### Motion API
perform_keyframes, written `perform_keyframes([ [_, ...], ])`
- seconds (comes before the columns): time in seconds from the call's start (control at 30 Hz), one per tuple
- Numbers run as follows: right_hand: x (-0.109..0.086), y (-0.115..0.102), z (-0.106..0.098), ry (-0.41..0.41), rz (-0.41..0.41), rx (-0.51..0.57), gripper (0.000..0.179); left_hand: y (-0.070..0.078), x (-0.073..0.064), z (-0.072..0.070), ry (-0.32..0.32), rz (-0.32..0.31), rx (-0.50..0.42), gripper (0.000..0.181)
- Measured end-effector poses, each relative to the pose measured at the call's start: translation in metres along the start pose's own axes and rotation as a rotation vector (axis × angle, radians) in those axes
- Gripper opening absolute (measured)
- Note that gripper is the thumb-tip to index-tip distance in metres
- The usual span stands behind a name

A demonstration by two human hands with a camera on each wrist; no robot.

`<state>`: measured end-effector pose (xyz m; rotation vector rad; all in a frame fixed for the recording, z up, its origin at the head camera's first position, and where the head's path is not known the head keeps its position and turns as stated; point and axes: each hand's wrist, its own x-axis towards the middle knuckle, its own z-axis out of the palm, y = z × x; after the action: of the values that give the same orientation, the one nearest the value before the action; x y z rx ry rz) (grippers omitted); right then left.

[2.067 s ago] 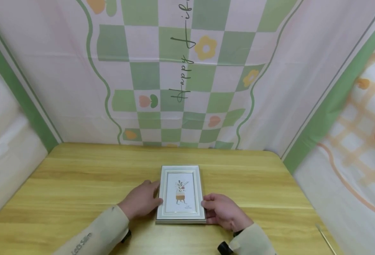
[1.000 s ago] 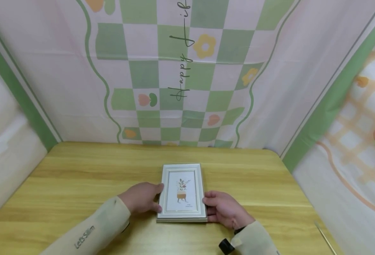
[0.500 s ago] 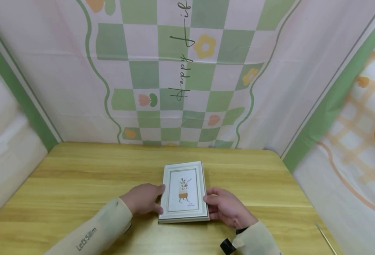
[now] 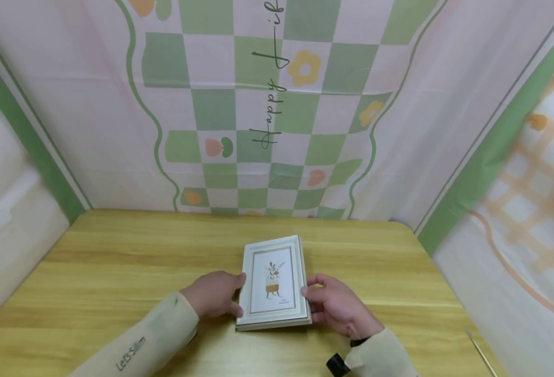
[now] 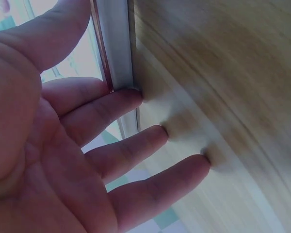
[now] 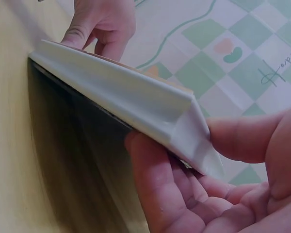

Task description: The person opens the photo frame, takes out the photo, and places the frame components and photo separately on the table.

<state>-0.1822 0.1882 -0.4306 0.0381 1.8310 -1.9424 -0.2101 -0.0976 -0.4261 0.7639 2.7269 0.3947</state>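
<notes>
A picture frame (image 4: 274, 283) with a pale, white-silver border lies face up, its print showing a plant in an orange pot on legs. Its right side is lifted off the table, with a dark gap beneath in the right wrist view. My right hand (image 4: 340, 306) holds that side, thumb at the edge and fingers underneath (image 6: 157, 179). On the opposite side, my left hand (image 4: 213, 294) touches the frame's edge with thumb and fingertips. In the left wrist view, the other fingers (image 5: 160, 189) reach fairly straight down to the tabletop.
The wood-grain table (image 4: 131, 251) ends at a hanging checkered cloth (image 4: 255, 112) printed with flowers and lettering. A thin stick-like object (image 4: 480, 352) lies near the right edge. More cloth hangs on both sides.
The frame's right side has risen from flat, so it now tilts down to the left. It has shifted slightly right. My right hand has risen with it, and the left hand follows along.
</notes>
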Motion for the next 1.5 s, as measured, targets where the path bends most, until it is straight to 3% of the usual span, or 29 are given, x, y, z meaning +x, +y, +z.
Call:
perform_keyframes([
  [1.13, -0.012, -0.029, 0.034, 0.100, -0.138, -0.203, 0.032, 0.002, 0.003, 0.004, -0.025, 0.009, 0.061, 0.082],
  [1.5, -0.012, -0.034, 0.043, 0.138, -0.154, -0.217, 0.034, 0.007, 0.000, 0.002, -0.017, 0.008, 0.072, 0.082],
])
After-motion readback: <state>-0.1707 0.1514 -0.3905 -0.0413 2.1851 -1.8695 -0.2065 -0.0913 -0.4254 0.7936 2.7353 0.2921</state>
